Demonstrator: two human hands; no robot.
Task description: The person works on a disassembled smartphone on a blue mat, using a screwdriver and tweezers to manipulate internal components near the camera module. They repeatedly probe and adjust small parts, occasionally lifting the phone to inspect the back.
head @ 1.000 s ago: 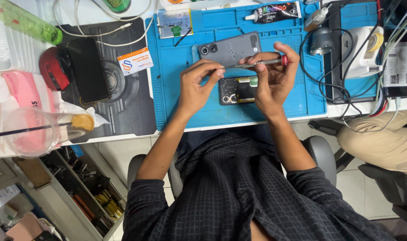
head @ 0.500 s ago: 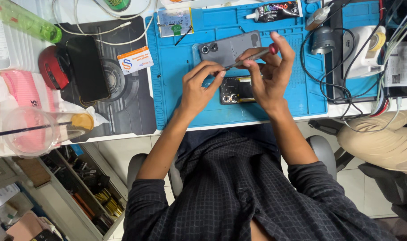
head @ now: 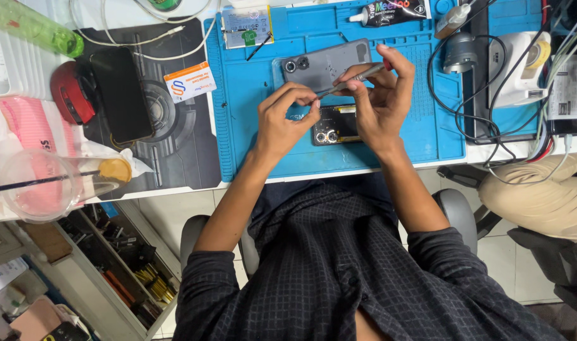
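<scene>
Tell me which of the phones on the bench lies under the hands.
The small opened phone on the blue mat, camera rings showing, between both hands. The grey phone back lies above it; the black phone sits far left.

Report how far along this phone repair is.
Done: the grey phone back cover is off and lies on the blue work mat. In hand: the right hand holds a slim metal tool with a red end, its tip at the left hand, above the opened dark phone body. Left: the cover remains unfitted; the black glue tube lies unused.
</scene>
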